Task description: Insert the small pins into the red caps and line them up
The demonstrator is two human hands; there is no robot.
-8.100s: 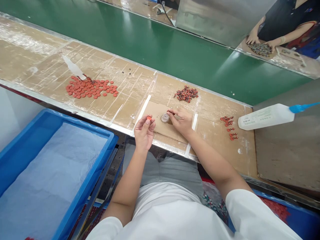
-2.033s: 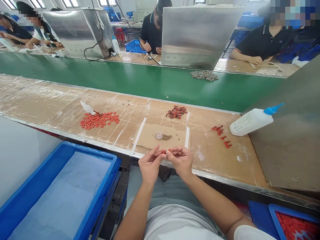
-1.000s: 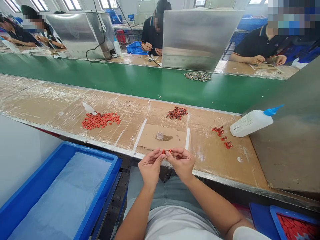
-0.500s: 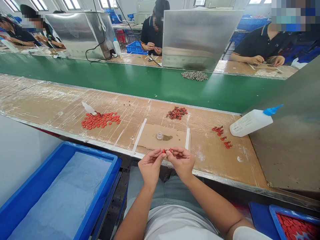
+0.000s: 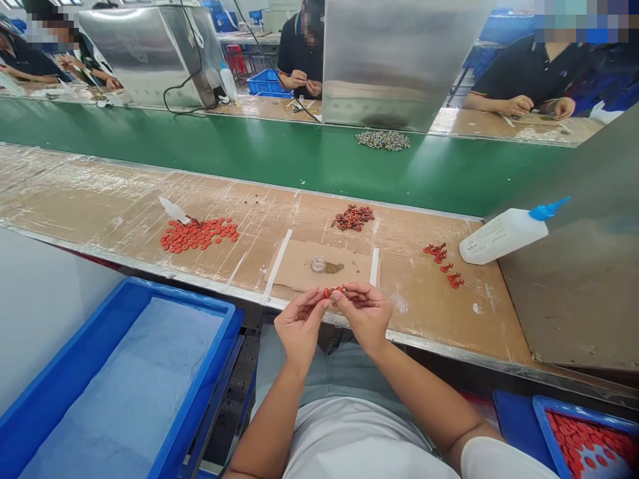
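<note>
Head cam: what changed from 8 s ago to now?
Both hands came back from the cardboard pad to the bench edge. The left hand and right hand now pinch one small red part together; earlier each held its own piece, the right at the small clear cap. Red discs, white bottle unmoved.

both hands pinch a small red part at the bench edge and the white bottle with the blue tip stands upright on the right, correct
Not quite. The head view shows the bottle lying on its side, not upright. The rest holds: the left hand and right hand pinch a small red part at the bench edge.
</note>
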